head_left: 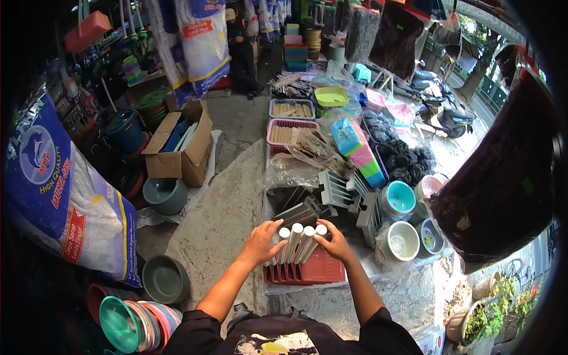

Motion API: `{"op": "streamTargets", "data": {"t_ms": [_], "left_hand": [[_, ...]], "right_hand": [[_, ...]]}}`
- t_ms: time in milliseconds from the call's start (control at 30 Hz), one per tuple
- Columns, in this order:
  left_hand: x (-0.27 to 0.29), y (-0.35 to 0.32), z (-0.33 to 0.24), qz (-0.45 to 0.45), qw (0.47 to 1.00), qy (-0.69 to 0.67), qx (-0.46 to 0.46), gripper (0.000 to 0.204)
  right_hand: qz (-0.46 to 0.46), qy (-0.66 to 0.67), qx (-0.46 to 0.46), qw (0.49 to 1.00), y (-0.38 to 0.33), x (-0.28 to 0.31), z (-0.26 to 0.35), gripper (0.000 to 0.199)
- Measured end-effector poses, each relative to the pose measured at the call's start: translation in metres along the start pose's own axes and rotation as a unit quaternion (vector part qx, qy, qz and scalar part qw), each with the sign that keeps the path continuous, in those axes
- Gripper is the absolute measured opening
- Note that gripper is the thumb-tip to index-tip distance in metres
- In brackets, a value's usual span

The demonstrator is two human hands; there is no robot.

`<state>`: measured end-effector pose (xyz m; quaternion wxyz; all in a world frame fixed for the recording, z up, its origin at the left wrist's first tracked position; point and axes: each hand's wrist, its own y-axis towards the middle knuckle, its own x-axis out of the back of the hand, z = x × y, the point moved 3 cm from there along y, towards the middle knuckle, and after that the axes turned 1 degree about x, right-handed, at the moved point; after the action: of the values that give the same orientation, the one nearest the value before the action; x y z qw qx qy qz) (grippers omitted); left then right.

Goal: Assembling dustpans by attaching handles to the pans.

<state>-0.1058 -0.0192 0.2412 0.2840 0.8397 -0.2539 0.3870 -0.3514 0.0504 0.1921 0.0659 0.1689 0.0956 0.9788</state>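
In front of my body stands a tight row of several white handles (pixel 297 235), their rounded ends pointing up. They rise from stacked red plastic dustpans (pixel 322 267), which lie on a plastic sheet. My left hand (pixel 259 244) is closed against the left side of the row, fingers curled over the outer handles. On the opposite side my right hand (pixel 335 242) presses the rightmost handle with thumb and fingers. Together the two hands squeeze the row between them. Just beyond lie grey plastic dustpans (pixel 302 213), partly hidden by the hands.
Ribbed grey plastic pieces (pixel 337 189) and round tubs (pixel 399 241) stand to the right. Ahead, a pink basket (pixel 290 121) holds wooden pieces. A cardboard box (pixel 192 148) and buckets (pixel 165 279) are on the left. Dark bagged goods (pixel 497 183) hang at the right.
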Motion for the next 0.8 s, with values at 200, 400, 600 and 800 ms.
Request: {"op": "streamTargets", "data": {"t_ms": [200, 400, 600, 800], "left_hand": [[0.031, -0.032, -0.004, -0.029, 0.999, 0.045, 0.005, 0.064], [0.052, -0.123, 0.012, -0.123, 0.988, -0.02, 0.09, 0.062], [0.066, -0.255, 0.06, -0.166, 0.95, -0.002, 0.264, 0.063], [0.096, -0.357, 0.129, -0.142, 0.881, -0.071, 0.446, 0.065]], "right_hand": [[-0.226, -0.289, 0.039, 0.929, -0.016, -0.004, 0.093, 0.066], [-0.039, -0.106, 0.193, 0.975, -0.04, -0.118, 0.138, 0.04], [0.322, -0.072, 0.133, 0.935, -0.071, -0.277, 0.111, 0.049], [0.461, -0.079, 0.15, 0.871, -0.09, -0.418, 0.063, 0.061]]}}
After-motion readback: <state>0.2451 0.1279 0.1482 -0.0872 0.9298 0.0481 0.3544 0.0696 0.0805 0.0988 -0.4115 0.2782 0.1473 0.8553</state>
